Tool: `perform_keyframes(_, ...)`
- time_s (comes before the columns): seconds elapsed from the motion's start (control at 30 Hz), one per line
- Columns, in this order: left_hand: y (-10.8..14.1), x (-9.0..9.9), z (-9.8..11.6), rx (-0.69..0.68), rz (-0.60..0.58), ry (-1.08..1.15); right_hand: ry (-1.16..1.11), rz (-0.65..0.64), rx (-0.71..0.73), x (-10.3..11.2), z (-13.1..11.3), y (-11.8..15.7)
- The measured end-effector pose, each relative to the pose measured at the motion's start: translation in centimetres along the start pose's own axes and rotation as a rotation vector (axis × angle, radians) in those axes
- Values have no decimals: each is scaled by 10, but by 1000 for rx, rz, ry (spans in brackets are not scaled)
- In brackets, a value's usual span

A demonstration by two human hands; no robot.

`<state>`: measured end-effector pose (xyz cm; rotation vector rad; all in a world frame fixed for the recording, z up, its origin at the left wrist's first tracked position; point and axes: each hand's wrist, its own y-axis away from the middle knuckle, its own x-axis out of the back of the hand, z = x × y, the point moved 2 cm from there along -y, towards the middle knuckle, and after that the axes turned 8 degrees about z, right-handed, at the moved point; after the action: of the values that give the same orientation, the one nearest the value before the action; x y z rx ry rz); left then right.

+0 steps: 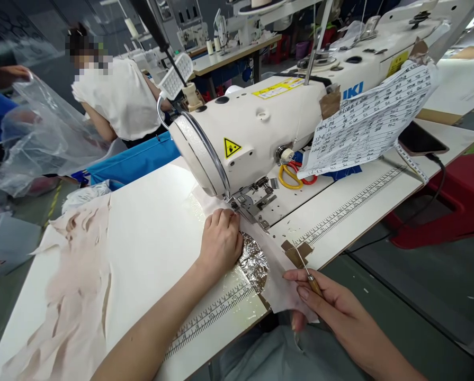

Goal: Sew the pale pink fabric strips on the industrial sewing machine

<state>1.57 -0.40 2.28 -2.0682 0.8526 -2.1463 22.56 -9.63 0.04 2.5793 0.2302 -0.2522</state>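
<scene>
A pale pink fabric piece runs from under the presser foot of a white sewing machine down over the table's front edge. Close to the needle area, my left hand has its fingers curled together on the fabric. My right hand grips an awl by its wooden handle, the thin metal shaft pointing up and away. Its thumb and finger also pinch the fabric's near end. Shiny clear tape covers the tabletop beside my left hand. The needle tip is hidden.
Crumpled pink fabric pieces lie on the left. Behind the machine head are yellow-handled scissors. A written paper sheet hangs from the machine, near a phone. A red stool stands right. Another person works beyond.
</scene>
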Motion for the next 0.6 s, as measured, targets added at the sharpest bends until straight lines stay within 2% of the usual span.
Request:
perform_keyframes(0.2,-1,2,-4,15,-6,-3,-66,18,-13,-6,-11,1)
perform_keyframes(0.33,3,7,3,-13,10,15,11,-44,-27,-4,-11,2)
perform_keyframes(0.5,8,8,14,-60,2,25,45,-41,-19,2,-7,3)
perform_keyframes(0.6,11,8,18,-75,-9,32,96,-84,9,8,-5,4)
